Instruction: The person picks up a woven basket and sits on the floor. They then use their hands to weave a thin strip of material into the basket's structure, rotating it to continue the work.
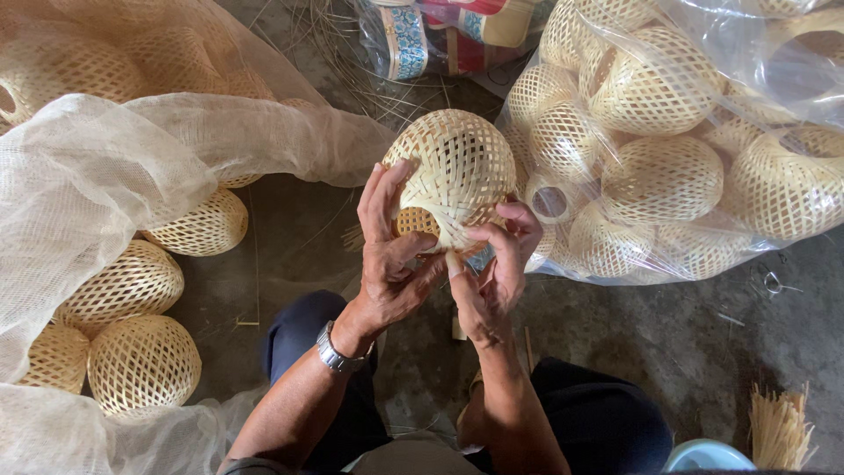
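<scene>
A: Netting point(97, 185) lies on the far left, white and soft, draped over a heap of round woven balls point(145, 361). More of them peek out under it.

B: And the hands?

A: The left hand point(387, 264) has a metal watch point(337, 352) on its wrist. Its fingers point(380, 198) are spread wide and lie flat on the side of the woven ball point(457, 167), with the thumb pressing near the bottom. The ball is up in front of the person, above the knees, between the two heaps.

B: The other hand?

A: The right hand point(497, 273) pinches tight at the ball's bottom edge, where the strips come together. I cannot tell just which strip it holds.

B: How do you do that well?

A: I think you keep the ball still with the flat hand and pull only one thin strip, slowly, so the weave stays tight and nothing snaps.

B: What is on the right?

A: A big clear plastic bag point(747, 53) full of the same balls, just beside the hands. A bundle of thin sticks point(778, 431) stands in the bottom corner, and loose bits lie on the grey floor point(668, 334).

B: Anything in the way?

A: The bag and the netting sit close on both sides, so the elbows have little room.
</scene>
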